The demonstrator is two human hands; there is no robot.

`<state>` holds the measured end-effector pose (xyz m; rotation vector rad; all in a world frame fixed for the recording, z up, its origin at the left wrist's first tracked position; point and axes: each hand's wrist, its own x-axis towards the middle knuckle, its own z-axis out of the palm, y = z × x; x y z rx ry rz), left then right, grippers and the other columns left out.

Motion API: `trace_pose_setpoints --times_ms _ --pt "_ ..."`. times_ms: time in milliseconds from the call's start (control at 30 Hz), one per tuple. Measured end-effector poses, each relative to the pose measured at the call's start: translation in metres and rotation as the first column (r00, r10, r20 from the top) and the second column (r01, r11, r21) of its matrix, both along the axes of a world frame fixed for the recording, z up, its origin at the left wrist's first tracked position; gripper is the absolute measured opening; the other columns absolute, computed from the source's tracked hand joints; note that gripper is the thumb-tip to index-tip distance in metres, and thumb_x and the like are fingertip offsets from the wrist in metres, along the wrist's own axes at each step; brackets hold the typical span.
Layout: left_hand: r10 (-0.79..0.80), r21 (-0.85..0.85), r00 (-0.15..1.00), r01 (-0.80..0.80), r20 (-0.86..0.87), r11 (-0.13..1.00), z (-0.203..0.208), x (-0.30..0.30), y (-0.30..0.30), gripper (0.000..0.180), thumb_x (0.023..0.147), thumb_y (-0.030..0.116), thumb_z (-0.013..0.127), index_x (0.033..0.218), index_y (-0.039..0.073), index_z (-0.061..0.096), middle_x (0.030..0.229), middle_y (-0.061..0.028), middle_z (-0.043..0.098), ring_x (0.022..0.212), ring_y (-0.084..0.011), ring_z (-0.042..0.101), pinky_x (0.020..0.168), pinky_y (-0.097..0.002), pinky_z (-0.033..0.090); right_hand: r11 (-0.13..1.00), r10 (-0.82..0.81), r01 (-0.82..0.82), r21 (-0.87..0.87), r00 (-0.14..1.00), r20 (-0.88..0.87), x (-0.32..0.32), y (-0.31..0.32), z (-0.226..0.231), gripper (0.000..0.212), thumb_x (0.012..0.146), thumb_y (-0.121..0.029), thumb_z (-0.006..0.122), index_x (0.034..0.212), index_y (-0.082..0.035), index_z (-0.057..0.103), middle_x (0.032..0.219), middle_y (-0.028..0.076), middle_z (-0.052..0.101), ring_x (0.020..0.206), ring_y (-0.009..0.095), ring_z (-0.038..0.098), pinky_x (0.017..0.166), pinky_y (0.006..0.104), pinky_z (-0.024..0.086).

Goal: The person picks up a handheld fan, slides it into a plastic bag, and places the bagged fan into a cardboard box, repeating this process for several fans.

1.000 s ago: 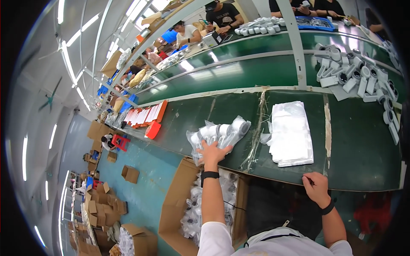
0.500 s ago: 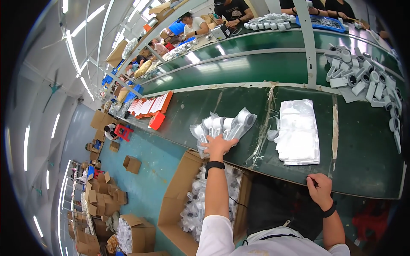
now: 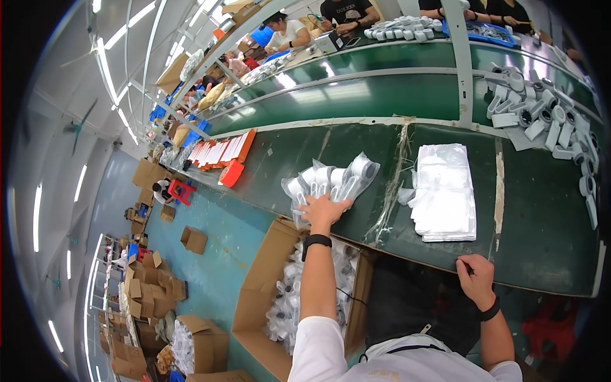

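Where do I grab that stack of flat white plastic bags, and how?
I'd pinch the stack of flat white plastic bags by its near edge, thumb on top and fingers underneath, coming from the front of the green table. It lies flat and thin, and that edge faces the right hand with nothing in the way.

The wide head camera looks down and forward from well above and behind the fingers point(image 3: 344, 204) of the left hand point(image 3: 323, 214).
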<state>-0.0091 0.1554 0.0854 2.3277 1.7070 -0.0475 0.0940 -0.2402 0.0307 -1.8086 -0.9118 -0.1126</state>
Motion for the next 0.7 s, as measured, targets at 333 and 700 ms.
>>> trace_pose_setpoints --times_ms 333,700 --pt "-0.010 0.007 1.000 0.010 -0.002 1.000 -0.0006 -0.0023 0.0005 0.083 0.062 0.062 0.069 0.132 0.018 0.059 0.150 -0.0229 0.026 0.137 -0.0566 0.014 0.107 -0.0619 0.022 1.000 0.001 -0.001 -0.006 1.000 -0.019 -0.0008 0.0007 -0.0019 0.004 0.079 -0.001 0.067 0.081 0.000 0.065 0.065 0.011 0.057 0.054 0.023 0.055 0.051 0.0313 0.041" --pt "0.011 0.004 0.999 -0.011 0.046 1.000 -0.0040 -0.0032 -0.0002 0.088 0.060 0.064 0.071 0.132 0.014 0.058 0.149 -0.0217 0.026 0.138 -0.0541 0.012 0.110 -0.0620 0.016 1.000 -0.017 0.017 -0.022 1.000 -0.025 -0.0023 0.0010 -0.0008 0.004 0.077 -0.002 0.068 0.079 -0.002 0.065 0.066 0.010 0.058 0.055 0.024 0.056 0.052 0.0330 0.042"
